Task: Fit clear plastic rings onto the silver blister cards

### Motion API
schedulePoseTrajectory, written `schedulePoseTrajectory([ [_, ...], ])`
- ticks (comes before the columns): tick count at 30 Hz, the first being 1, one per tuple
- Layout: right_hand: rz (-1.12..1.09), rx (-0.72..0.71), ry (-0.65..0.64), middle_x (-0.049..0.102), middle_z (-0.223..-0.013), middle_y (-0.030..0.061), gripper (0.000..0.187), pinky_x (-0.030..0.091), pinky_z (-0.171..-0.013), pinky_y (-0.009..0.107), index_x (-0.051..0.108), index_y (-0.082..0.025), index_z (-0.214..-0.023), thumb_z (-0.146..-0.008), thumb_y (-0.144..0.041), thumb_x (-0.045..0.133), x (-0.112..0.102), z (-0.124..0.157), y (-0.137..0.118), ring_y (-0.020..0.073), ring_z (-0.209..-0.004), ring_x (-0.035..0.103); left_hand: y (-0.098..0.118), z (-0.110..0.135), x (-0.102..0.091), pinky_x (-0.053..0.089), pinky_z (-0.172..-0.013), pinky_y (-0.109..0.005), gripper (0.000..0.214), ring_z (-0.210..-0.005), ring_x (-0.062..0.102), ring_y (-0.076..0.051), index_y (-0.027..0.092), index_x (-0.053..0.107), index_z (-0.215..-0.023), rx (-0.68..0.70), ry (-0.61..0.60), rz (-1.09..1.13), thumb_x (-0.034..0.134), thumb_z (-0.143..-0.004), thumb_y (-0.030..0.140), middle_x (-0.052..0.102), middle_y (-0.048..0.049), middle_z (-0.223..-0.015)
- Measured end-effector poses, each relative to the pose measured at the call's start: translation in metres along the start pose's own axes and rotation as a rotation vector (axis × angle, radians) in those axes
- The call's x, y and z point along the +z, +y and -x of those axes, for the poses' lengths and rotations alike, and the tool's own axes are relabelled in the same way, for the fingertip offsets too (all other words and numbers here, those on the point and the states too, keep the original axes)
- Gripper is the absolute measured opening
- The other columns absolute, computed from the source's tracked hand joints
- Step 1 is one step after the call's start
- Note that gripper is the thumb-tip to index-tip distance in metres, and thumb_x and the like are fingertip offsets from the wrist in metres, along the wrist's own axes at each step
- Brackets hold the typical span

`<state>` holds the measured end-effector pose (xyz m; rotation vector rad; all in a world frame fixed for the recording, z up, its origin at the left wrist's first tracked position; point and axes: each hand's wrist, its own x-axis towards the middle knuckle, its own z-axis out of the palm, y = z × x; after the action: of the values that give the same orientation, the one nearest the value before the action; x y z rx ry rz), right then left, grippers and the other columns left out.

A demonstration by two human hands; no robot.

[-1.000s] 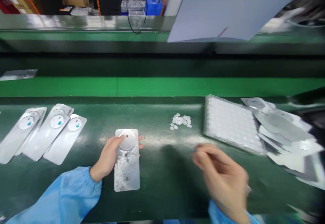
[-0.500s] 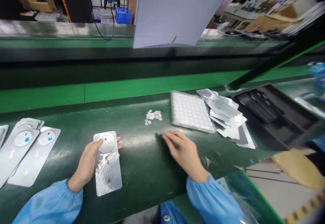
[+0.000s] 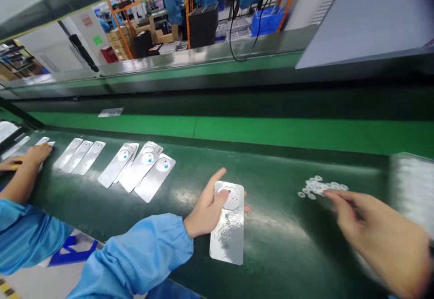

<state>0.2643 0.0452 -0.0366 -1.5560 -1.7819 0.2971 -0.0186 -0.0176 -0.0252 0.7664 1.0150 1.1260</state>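
My left hand (image 3: 207,208) grips a silver rectangular plate (image 3: 228,240) with rounded corners. Its thumb lies on the round recess near the plate's top, and fingertips show past the right edge. Dark lettering marks the plate below the recess. Over to the right, my right hand (image 3: 376,231) has its thumb and forefinger pinched together at the near edge of a pile of small white rings (image 3: 315,185). Whatever lies between those fingertips is too small to make out.
Similar silver plates with blue marks (image 3: 156,179) overlap left of my hands. Farther left, plain plates (image 3: 90,158) lie near a co-worker's hand (image 3: 39,153). A blurred clear tray of white pieces (image 3: 412,190) stands at right. A grey panel (image 3: 369,19) hangs above the green bench.
The view has swung left, bringing the co-worker's arms into sight. My right hand has moved forward to the white rings. My left hand still holds the plate.
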Motion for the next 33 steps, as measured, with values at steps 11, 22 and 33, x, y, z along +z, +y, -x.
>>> schedulePoseTrajectory([
  [11, -0.849, 0.498, -0.573, 0.044, -0.054, -0.0056, 0.055, 0.024, -0.042, 0.021, 0.063, -0.016, -0.075, -0.08, -0.069, 0.073, 0.027, 0.021, -0.111, 0.007, -0.046, 0.032, 0.01, 0.004, 0.002, 0.057, -0.084, -0.034, 0.02, -0.09, 0.075, -0.026, 0.026, 0.083, -0.103, 0.377, 0.044, -0.645, 0.08, -0.084, 0.033, 0.081, -0.0066, -0.102],
  [22, -0.884, 0.562, -0.64, 0.044, -0.05, -0.0053, 0.057, 0.022, -0.041, 0.021, 0.067, -0.014, -0.077, -0.078, -0.07, 0.076, 0.024, 0.026, -0.114, 0.0066, -0.044, 0.031, 0.011, 0.004, 0.006, 0.06, -0.081, -0.035, 0.007, -0.083, 0.077, -0.025, 0.026, 0.085, -0.087, 0.324, 0.038, -0.487, 0.079, -0.085, 0.029, 0.082, -0.0043, -0.09],
  [33, -1.066, 0.652, -0.864, 0.044, -0.048, -0.0073, 0.046, 0.019, -0.039, 0.019, 0.067, -0.014, -0.075, -0.074, -0.055, 0.086, 0.014, 0.021, -0.112, 0.0038, -0.042, 0.026, 0.006, 0.005, -0.002, 0.06, -0.08, -0.033, 0.011, -0.083, 0.077, -0.024, 0.033, 0.085, -0.093, 0.442, -0.004, -0.544, 0.08, -0.086, 0.026, 0.082, -0.0028, -0.093],
])
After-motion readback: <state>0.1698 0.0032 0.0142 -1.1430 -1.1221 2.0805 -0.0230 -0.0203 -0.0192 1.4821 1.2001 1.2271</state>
